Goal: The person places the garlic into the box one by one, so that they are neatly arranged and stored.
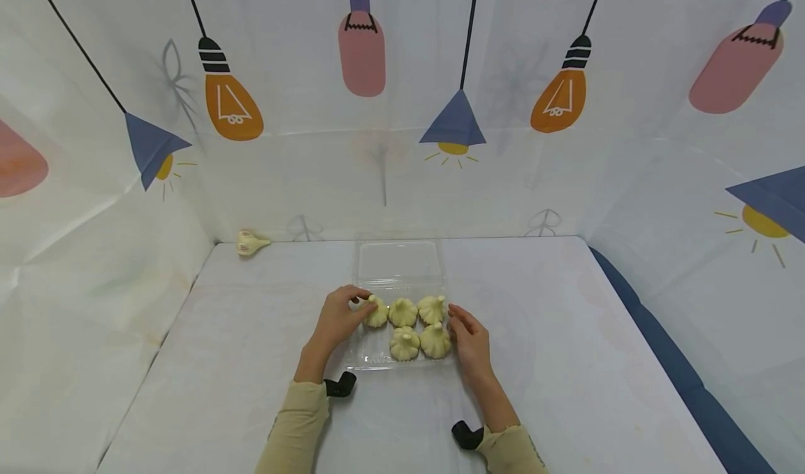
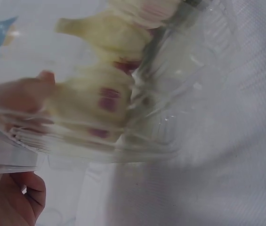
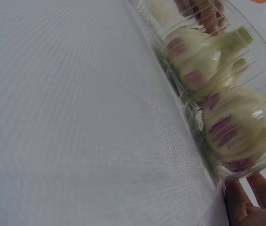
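Note:
A clear plastic clamshell container lies on the table with its lid folded back. Several garlic bulbs sit in it in two rows, stems up. My left hand pinches the bulb at the far left between thumb and finger; through the plastic in the left wrist view, a fingertip meets that bulb's stem. On the container's right side, my right hand holds the wall near the rightmost bulbs. The right wrist view has its fingers against the outside of the rim.
Another garlic bulb lies at the table's back left corner. White sheets printed with lamps hang around the white table. A dark blue edge shows at the right. Black wrist cameras sit on both wrists.

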A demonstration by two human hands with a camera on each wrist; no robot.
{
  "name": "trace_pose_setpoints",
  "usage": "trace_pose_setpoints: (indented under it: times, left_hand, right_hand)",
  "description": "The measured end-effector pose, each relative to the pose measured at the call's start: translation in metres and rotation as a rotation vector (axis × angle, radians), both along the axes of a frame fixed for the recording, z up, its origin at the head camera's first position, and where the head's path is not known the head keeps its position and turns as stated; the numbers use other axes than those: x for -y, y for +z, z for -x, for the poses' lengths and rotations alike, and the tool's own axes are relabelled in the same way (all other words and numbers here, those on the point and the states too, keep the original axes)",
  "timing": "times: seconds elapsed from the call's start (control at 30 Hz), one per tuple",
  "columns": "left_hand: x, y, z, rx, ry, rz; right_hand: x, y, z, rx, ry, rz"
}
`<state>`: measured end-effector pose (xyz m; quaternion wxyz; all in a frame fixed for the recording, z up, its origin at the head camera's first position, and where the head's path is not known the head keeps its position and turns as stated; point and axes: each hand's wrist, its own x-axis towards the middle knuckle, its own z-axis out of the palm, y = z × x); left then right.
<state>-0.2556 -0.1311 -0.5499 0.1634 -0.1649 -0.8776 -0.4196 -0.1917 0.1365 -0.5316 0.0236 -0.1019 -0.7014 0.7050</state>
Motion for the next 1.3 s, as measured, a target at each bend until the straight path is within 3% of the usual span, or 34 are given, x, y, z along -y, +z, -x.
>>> trace_pose_setpoints:
  times: [0.13,0.33,0.57,0.67,1.13,1.3]
  left_hand:
    - [0.002,0.001,0.000,0.007,-0.014,-0.014]
    - [0.004,0.006,-0.002,0.084,-0.030,-0.054]
    - [0.007,0.005,-0.002,0.089,-0.039,-0.064]
    - [0.008,0.005,-0.002,0.093,-0.038,-0.065]
    - [0.016,0.006,-0.006,-0.050,-0.051,-0.120]
    - [0.027,0.004,-0.008,-0.066,-0.043,-0.117]
  right_hand:
    - [0.003,0.007,-0.003,0.005,-0.003,-0.004]
    - [0.004,0.006,-0.003,0.007,-0.005,-0.012]
    - [-0.001,-0.025,0.011,0.025,-0.011,0.008]
    - [-0.001,-0.031,0.013,0.021,-0.016,-0.007]
    - [-0.004,-0.028,0.011,0.018,-0.030,-0.013]
    - [-0.004,-0.014,0.007,0.028,-0.011,0.007]
